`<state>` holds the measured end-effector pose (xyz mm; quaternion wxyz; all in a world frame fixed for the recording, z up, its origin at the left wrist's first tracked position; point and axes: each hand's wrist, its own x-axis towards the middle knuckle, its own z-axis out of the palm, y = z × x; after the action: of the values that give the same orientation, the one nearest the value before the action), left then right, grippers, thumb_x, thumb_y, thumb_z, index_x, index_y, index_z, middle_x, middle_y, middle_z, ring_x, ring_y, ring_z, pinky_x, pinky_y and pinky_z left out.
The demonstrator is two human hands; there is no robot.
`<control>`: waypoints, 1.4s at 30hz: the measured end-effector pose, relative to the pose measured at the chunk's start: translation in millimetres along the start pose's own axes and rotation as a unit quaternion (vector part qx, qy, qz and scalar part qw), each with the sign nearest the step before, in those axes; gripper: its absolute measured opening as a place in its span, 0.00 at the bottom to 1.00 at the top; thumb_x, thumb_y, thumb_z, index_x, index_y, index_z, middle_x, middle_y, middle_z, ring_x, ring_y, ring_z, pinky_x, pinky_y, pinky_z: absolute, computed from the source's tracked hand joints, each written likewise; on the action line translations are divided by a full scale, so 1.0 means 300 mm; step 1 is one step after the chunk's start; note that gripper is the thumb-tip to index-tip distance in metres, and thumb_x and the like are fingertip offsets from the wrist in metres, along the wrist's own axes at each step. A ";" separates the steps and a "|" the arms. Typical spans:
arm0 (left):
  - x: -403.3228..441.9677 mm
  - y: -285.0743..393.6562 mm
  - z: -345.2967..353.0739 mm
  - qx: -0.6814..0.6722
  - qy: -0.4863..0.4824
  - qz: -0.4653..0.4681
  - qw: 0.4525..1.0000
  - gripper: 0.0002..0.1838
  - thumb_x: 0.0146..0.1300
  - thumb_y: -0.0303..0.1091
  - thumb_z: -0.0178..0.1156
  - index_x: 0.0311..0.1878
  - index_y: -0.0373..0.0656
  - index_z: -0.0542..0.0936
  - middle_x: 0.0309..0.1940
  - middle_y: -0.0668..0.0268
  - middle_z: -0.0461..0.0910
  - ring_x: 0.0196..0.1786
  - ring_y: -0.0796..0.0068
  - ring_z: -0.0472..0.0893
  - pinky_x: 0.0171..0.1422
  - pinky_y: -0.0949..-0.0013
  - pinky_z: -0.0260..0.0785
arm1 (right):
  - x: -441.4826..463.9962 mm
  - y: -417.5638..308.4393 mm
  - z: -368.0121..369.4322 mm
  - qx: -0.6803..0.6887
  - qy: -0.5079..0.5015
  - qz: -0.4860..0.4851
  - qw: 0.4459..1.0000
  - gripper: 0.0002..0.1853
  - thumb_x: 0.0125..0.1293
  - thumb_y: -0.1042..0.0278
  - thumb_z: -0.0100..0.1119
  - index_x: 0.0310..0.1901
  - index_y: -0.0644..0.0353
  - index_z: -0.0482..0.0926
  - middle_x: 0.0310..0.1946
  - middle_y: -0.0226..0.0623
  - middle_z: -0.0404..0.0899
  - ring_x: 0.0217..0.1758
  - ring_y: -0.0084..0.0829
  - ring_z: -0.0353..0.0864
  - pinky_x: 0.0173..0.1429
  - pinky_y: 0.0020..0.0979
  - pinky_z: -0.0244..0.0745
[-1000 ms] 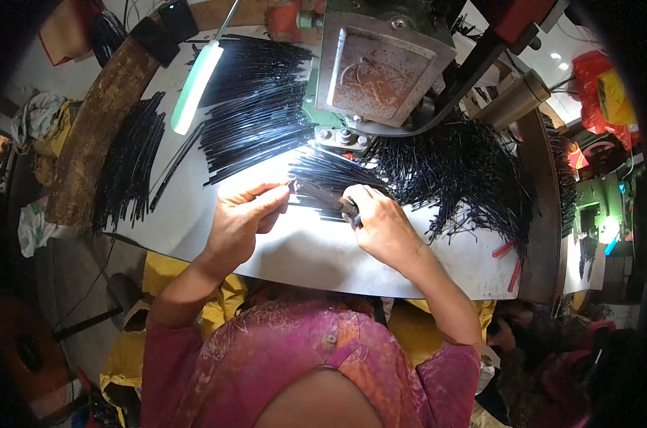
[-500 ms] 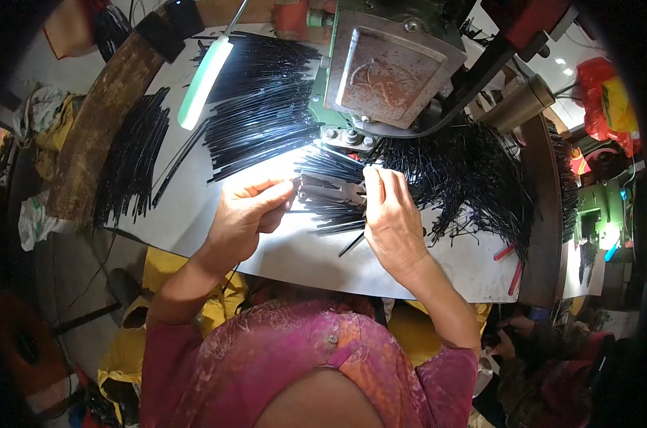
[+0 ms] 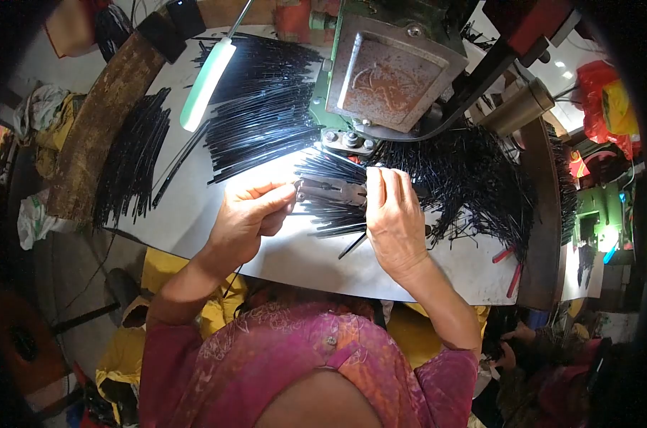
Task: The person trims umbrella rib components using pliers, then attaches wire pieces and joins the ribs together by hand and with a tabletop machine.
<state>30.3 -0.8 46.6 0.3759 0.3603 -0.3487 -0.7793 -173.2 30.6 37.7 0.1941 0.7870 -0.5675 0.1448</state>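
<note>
My left hand [image 3: 255, 208] is closed in a pinch at the left end of a flat grey metal fixture [image 3: 330, 188]; what its fingertips hold is too small to make out. At the fixture's right end, my right hand [image 3: 395, 217] has its fingers bent together, and anything in them is hidden behind the knuckles. Beneath and around the fixture lie thin black rods [image 3: 330, 222], brightly lit. Just behind it stands the bolted base [image 3: 350, 140] of a green machine with a rusty front panel [image 3: 389, 80].
Bundles of black rods lie left [image 3: 134, 157] and back [image 3: 263, 132] on the white tabletop [image 3: 287, 267]. A tangled black heap [image 3: 473, 178] is at right, near red-handled pliers [image 3: 514, 279]. A lit lamp [image 3: 206, 85] hangs at left. Another person's hand [image 3: 507, 353] shows lower right.
My left fingertips have shifted very slightly right along the fixture. My right hand stays almost in place. The other person's hand at lower right has moved a little.
</note>
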 end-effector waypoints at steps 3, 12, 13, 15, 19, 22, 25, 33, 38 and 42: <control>-0.002 -0.001 0.004 0.002 0.011 0.003 1.000 0.07 0.58 0.29 0.54 0.33 0.34 0.74 0.18 0.76 0.65 0.16 0.92 0.54 0.18 0.85 0.43 | 0.006 0.000 -0.005 -0.017 0.013 -0.005 1.000 0.18 0.44 0.76 0.53 0.41 0.72 0.69 0.34 0.40 0.68 0.43 0.33 0.69 0.43 0.24 0.71; -0.010 -0.020 0.015 0.023 0.053 0.048 0.997 0.06 0.59 0.27 0.52 0.35 0.33 0.74 0.21 0.71 0.69 0.16 0.92 0.57 0.17 0.86 0.47 | 0.016 0.002 -0.003 -0.021 0.014 -0.013 1.000 0.16 0.45 0.76 0.53 0.39 0.71 0.69 0.31 0.39 0.68 0.40 0.32 0.69 0.39 0.24 0.72; -0.013 -0.014 0.021 0.041 0.060 0.058 0.996 0.06 0.59 0.27 0.52 0.35 0.33 0.74 0.20 0.71 0.68 0.16 0.92 0.57 0.17 0.86 0.46 | 0.017 0.002 -0.002 -0.015 0.023 -0.012 1.000 0.16 0.46 0.76 0.53 0.39 0.71 0.69 0.31 0.39 0.68 0.41 0.32 0.69 0.39 0.24 0.72; -0.013 -0.010 0.025 0.060 0.066 0.069 0.994 0.06 0.59 0.27 0.52 0.35 0.33 0.74 0.20 0.72 0.68 0.16 0.92 0.57 0.17 0.86 0.46 | 0.021 0.004 -0.011 -0.008 0.025 -0.015 1.000 0.16 0.46 0.76 0.53 0.40 0.71 0.69 0.32 0.40 0.68 0.41 0.33 0.69 0.39 0.24 0.72; -0.012 -0.008 0.027 0.053 0.074 0.069 0.993 0.06 0.58 0.27 0.53 0.34 0.33 0.74 0.20 0.72 0.68 0.16 0.92 0.58 0.17 0.85 0.46 | 0.020 0.002 -0.013 -0.008 0.015 -0.021 1.000 0.18 0.45 0.76 0.53 0.41 0.72 0.69 0.34 0.41 0.68 0.44 0.34 0.69 0.40 0.24 0.72; -0.011 -0.014 0.027 0.051 0.077 0.068 0.993 0.06 0.59 0.27 0.53 0.34 0.33 0.74 0.19 0.72 0.68 0.16 0.92 0.57 0.17 0.85 0.46 | 0.016 -0.002 -0.008 -0.008 0.012 -0.014 1.000 0.18 0.45 0.76 0.53 0.40 0.72 0.69 0.33 0.41 0.68 0.43 0.34 0.68 0.41 0.24 0.71; -0.013 -0.016 0.029 0.046 0.079 0.066 0.994 0.06 0.59 0.27 0.52 0.34 0.33 0.74 0.19 0.72 0.68 0.15 0.92 0.57 0.17 0.85 0.46 | 0.014 -0.004 -0.010 -0.020 0.008 -0.015 1.000 0.17 0.45 0.76 0.53 0.39 0.71 0.69 0.31 0.40 0.67 0.41 0.33 0.68 0.40 0.23 0.71; -0.014 -0.041 0.042 0.074 0.097 0.145 0.982 0.06 0.59 0.25 0.52 0.36 0.33 0.75 0.19 0.71 0.69 0.16 0.92 0.58 0.16 0.85 0.46 | 0.017 -0.011 -0.010 -0.019 0.006 -0.012 1.000 0.12 0.45 0.75 0.52 0.34 0.69 0.69 0.29 0.39 0.66 0.37 0.32 0.69 0.37 0.23 0.71; -0.011 -0.048 0.034 0.094 0.094 0.183 0.974 0.05 0.58 0.23 0.52 0.36 0.32 0.75 0.20 0.71 0.69 0.17 0.91 0.60 0.17 0.86 0.47 | 0.014 -0.008 -0.021 0.019 -0.031 -0.012 0.999 0.14 0.44 0.76 0.52 0.35 0.69 0.68 0.30 0.42 0.67 0.38 0.34 0.69 0.39 0.26 0.71; -0.013 -0.047 0.027 0.083 0.077 0.209 0.971 0.06 0.57 0.22 0.53 0.37 0.32 0.76 0.19 0.73 0.68 0.18 0.92 0.60 0.18 0.85 0.48 | 0.013 -0.003 -0.034 0.156 -0.086 0.008 0.984 0.17 0.41 0.82 0.50 0.39 0.69 0.66 0.34 0.46 0.68 0.41 0.40 0.70 0.46 0.31 0.68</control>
<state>20.6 11.3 40.5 0.5253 0.3679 -0.4497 -0.6217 -171.3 32.4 48.3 0.0178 0.8127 -0.5586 0.1647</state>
